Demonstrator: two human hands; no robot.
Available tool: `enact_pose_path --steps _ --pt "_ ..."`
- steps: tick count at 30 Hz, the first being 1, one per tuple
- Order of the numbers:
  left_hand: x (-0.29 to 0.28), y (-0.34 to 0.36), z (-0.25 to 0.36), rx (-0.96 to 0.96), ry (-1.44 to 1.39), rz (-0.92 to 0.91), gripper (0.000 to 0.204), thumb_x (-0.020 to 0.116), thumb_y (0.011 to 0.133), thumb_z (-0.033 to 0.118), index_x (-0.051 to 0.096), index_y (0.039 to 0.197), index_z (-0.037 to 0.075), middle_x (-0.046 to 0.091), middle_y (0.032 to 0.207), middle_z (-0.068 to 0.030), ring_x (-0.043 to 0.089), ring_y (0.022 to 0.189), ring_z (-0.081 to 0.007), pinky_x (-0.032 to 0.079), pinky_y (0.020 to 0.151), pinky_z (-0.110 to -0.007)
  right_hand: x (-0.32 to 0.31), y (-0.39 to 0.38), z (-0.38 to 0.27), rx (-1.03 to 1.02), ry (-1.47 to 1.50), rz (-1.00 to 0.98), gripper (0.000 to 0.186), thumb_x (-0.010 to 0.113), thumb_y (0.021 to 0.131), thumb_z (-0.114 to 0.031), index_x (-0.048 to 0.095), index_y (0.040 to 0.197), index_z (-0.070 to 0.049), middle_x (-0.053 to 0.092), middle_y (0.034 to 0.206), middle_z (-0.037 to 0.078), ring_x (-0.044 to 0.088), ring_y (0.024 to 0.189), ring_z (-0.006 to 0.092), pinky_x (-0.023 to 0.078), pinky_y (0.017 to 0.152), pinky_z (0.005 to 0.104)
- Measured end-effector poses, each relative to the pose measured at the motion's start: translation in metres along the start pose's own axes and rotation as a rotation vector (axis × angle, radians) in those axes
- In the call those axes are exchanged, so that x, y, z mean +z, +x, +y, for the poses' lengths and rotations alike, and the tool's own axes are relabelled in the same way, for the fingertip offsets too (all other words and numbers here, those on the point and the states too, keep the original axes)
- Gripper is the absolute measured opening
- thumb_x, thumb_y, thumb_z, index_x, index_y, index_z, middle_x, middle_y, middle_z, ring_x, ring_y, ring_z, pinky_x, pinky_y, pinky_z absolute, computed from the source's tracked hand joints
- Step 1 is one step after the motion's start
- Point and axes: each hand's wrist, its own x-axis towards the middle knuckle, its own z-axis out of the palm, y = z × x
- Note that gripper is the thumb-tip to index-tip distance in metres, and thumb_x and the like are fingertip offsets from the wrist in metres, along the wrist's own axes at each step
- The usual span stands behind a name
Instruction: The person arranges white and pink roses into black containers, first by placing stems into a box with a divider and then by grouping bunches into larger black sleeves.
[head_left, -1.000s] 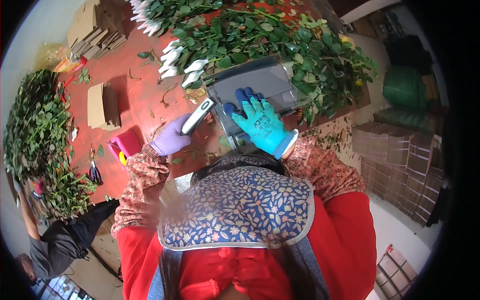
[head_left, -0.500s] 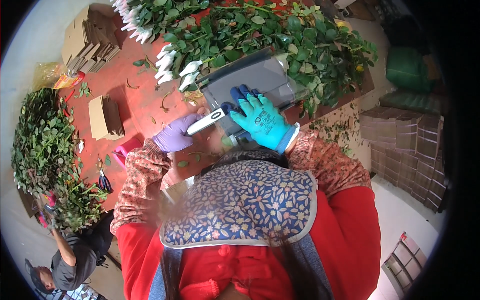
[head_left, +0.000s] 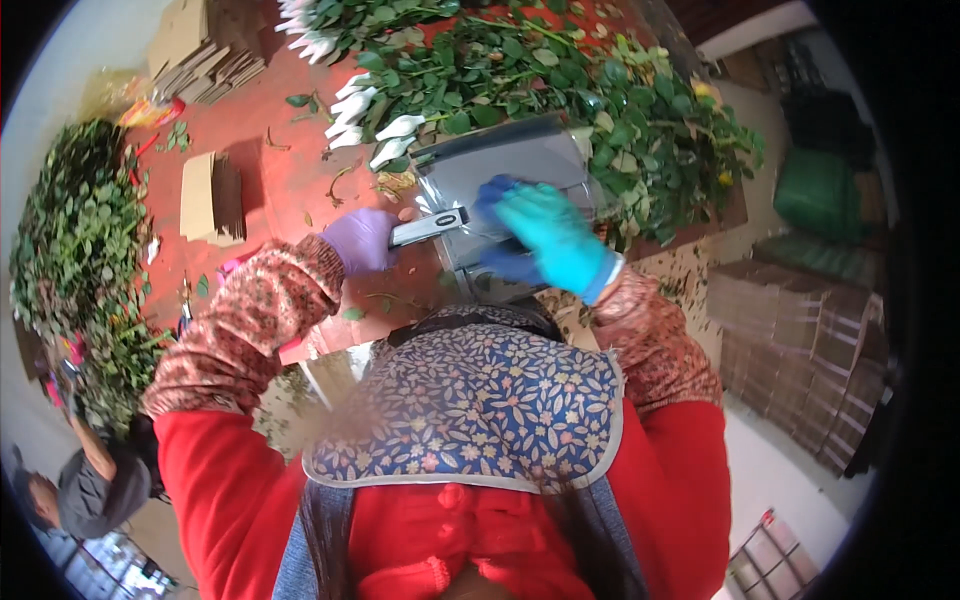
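My left hand [head_left: 360, 242], in a purple glove, is closed around the rear of a white stapler [head_left: 425, 229]. The stapler's front end reaches the left side of a dark grey wrapping sheet [head_left: 485, 158] with a clear plastic edge, lying on the table. My right hand [head_left: 555, 238], in a teal glove with dark blue fingertips, is over the sheet's lower right part. It is blurred, but its thumb and fingers stand apart. Whether the fingers touch the sheet I cannot tell. Leafy stems [head_left: 520, 75] with white-covered flower heads [head_left: 400, 127] lie just beyond the sheet.
Folded cardboard pieces [head_left: 211, 200] stand on the red table [head_left: 290, 185], with a larger cardboard stack [head_left: 200, 60] at the far left. Another leafy pile [head_left: 80, 240] lies on the left, near another person [head_left: 90, 490]. Bundled cardboard [head_left: 790, 320] is stacked at right.
My right hand has lifted its spread fingers from the sheet's middle and turned, its thumb now lower. My left hand has shifted slightly up and right with the stapler. The whole view has shifted.
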Motion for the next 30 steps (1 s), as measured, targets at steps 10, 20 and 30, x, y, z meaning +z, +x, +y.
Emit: enact_pose_path --steps 10,20,30 --pt "-0.005 -0.013 0.010 0.049 -0.144 0.040 0.033 0.070 0.077 0.018 0.065 0.110 0.011 0.070 0.087 -0.0163 0.068 0.087 -0.0384 0.054 0.076 -0.048 0.031 -0.043 0.080 0.573 0.944 0.475 0.042 0.040 0.108 -0.022 0.052 0.142 -0.001 0.046 0.152 0.011 0.041 0.141 0.0242 0.030 0.120 0.0369" --pt "0.123 -0.066 0.010 -0.051 0.167 0.551 0.049 0.062 0.084 0.013 0.053 0.131 0.001 0.059 0.118 -0.0142 0.060 0.106 -0.0314 0.043 0.104 -0.051 0.016 -0.040 0.075 0.597 0.921 0.353 0.050 0.039 0.109 -0.029 0.043 0.149 0.001 0.044 0.153 0.010 0.041 0.141 0.0232 0.029 0.120 0.0364" --pt "0.149 -0.049 0.043 -0.145 0.430 0.749 0.051 0.052 0.091 0.015 0.046 0.138 -0.004 0.057 0.124 -0.0119 0.056 0.109 -0.0240 0.036 0.108 -0.062 0.011 -0.023 0.067 0.625 0.865 0.343 0.051 0.041 0.109 -0.032 0.046 0.147 0.002 0.047 0.151 0.010 0.043 0.139 0.0214 0.031 0.118 0.0361"
